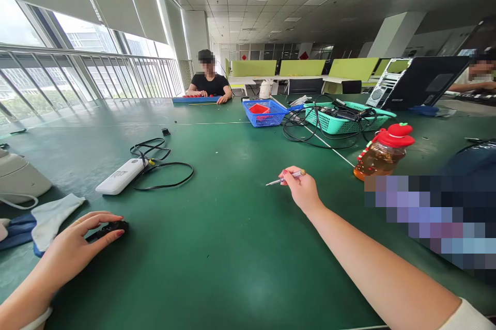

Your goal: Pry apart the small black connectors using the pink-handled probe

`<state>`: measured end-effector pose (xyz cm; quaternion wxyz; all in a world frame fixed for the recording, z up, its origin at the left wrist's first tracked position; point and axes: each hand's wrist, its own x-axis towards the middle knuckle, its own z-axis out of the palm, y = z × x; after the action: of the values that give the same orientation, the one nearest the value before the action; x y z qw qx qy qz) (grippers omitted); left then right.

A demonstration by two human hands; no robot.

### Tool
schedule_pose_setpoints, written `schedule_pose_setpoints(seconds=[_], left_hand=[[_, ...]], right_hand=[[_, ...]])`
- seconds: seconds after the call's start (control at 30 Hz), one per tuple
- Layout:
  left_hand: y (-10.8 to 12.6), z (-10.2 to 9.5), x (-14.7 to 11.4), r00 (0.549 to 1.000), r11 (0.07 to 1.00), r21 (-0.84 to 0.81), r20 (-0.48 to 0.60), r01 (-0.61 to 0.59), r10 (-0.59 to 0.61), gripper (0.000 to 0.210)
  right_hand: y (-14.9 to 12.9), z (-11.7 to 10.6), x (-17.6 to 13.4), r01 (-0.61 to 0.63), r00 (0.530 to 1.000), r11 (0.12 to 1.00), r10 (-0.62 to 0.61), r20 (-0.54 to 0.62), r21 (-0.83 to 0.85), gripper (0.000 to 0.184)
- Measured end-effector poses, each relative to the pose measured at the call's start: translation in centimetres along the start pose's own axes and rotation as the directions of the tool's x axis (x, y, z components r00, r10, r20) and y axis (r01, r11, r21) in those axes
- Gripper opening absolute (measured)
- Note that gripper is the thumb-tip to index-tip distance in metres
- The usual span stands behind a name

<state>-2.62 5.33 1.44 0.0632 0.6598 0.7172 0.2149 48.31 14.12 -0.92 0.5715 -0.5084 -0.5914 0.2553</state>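
Observation:
My left hand [79, 239] rests low at the left of the green table, its fingers and thumb curved round a small black object [110, 229]. Most of that object is hidden by the hand, so its kind is unclear. Farther to the right, my right hand [300, 188] grips a small screwdriver [293, 175] with a clear handle and a thin metal shaft. The shaft points left, just above the tabletop. Beyond my left hand lies a white power strip [121, 177] with a looped black cable [182, 166].
At the right stands a red-lidded bottle [382, 153]. Behind it are a green basket [335, 124] of cables, a blue basket [267, 119] and a tilted computer case [420, 82]. Blue-and-white gloves [54, 216] lie far left. A person [209, 82] sits across the table [232, 268].

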Motion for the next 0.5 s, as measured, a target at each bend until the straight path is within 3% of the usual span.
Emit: schedule_pose_setpoints(seconds=[0.17,0.5], left_hand=[[-0.15,-0.1,-0.03,0.992,0.993,0.009,0.026,0.121,-0.121,0.067],[-0.09,-0.06,-0.06,0.997,0.997,0.032,0.031,0.075,-0.076,0.062]], right_hand=[[0.01,-0.03,0.01,-0.004,1.0,1.0,0.004,0.0,-0.01,0.042],[0.16,0.01,0.05,0.005,1.0,1.0,-0.004,0.012,-0.022,0.043]])
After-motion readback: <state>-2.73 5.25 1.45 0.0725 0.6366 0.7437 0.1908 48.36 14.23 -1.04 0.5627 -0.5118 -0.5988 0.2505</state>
